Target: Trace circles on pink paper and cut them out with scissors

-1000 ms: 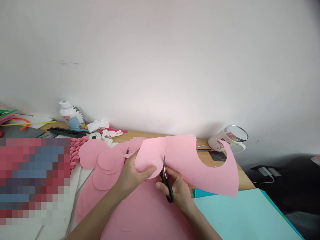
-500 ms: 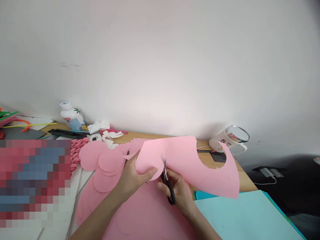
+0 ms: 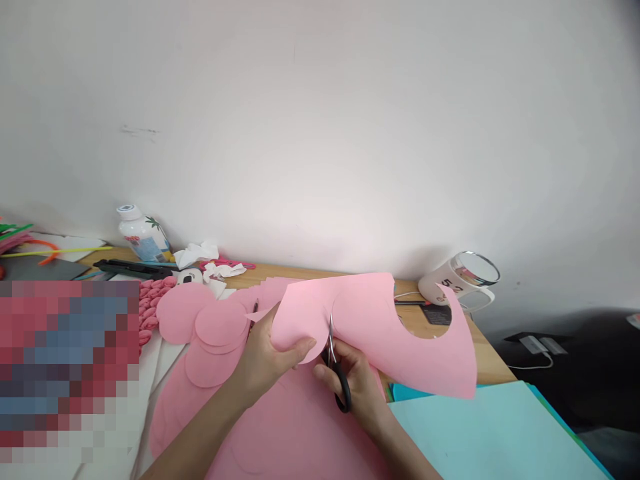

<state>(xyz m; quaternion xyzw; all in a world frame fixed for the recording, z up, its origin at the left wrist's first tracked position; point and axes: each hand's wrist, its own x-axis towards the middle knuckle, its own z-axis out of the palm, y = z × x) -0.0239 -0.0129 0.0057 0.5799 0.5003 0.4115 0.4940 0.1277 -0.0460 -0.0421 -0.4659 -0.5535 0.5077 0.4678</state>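
My left hand [image 3: 273,357] pinches a sheet of pink paper [image 3: 365,310], its thumb on top of a rounded, partly cut edge. Black-handled scissors [image 3: 343,390] are in my right hand [image 3: 357,377], their blades pointing away from me inside a cut in the sheet. Faint curved outlines show on the paper, and a round piece has been cut out of its right side, leaving a hooked strip. Under my hands lie more pink sheets [image 3: 295,427]. Several cut pink circles [image 3: 223,323] overlap to the left.
At the back left stand a white bottle [image 3: 145,233], crumpled tissue [image 3: 196,253] and a black box cutter [image 3: 133,268]. A white mug [image 3: 460,277] is at the back right, beyond the pink sheet. Light blue paper [image 3: 465,427] covers the desk's right front. Pixelation hides the left front.
Both hands, the scissors and the pink paper look nearly the same as before. The view has shifted very slightly.
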